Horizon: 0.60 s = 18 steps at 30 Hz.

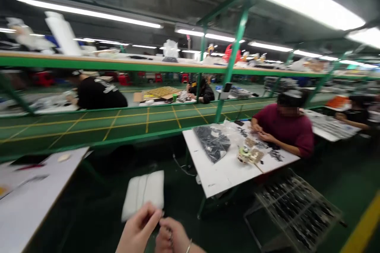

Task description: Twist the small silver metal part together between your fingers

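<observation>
At the bottom centre my left hand (137, 227) and my right hand (171, 234) meet at the fingertips. Thumb and fingers of the left are pinched together; whatever they hold is too small and blurred to name. My right hand is closed too, its fingers curled, with a thin dark strand showing among them that I cannot identify. A thin bracelet (189, 246) circles the right wrist. Just beyond the fingers is a white padded rectangle (144, 191) with a dark line across it, low above the floor.
A white table (208, 180) at right bears a dark plastic bag (213, 142) and small black parts; a person in a maroon top (285, 126) works there. A wire rack (297, 209) stands below. Another table (56, 189) is at left, a green conveyor line (133, 122) behind.
</observation>
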### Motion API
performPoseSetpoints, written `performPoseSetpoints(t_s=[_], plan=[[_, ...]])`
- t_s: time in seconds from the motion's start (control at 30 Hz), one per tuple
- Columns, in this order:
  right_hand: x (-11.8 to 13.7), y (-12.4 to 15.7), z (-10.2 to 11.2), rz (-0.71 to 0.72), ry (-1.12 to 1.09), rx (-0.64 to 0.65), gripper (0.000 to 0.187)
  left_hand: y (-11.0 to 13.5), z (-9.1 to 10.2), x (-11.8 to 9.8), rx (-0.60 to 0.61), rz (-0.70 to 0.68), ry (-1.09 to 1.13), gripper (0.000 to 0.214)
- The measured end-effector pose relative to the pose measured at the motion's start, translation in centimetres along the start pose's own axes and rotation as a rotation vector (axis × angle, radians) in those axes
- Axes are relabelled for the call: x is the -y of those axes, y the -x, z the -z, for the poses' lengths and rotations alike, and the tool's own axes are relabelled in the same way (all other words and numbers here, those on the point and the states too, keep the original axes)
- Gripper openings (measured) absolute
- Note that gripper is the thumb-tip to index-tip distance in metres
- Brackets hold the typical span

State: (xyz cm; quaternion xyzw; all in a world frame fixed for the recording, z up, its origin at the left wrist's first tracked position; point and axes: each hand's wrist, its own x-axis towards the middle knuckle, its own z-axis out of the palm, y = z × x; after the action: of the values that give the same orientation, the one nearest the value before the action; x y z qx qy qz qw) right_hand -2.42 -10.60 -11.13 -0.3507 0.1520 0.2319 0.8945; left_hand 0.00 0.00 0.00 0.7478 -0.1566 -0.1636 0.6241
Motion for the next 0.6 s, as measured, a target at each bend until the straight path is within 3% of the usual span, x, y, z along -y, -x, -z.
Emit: performPoseSetpoints(t_s=[0.07, 0.23, 0.6], plan=[[-0.7, -0.3, 0.5, -0.057, -0.114, 0.046, 0.052, 0.0, 0.9, -2.6, 0.030, -0.084, 0.194, 0.034], [-1.3, 0.0, 0.8, -0.071, -0.295, 0.072, 0.054, 0.9, 2.2, -7.5, -0.013, -0.117, 0.333, 0.031], [-1.9, -0.2, 0.6, -0.153, -0.433, 0.070, 0.054, 2.8, 3.1, -8.0, 0.021, -0.049, 0.621, 0.028]])
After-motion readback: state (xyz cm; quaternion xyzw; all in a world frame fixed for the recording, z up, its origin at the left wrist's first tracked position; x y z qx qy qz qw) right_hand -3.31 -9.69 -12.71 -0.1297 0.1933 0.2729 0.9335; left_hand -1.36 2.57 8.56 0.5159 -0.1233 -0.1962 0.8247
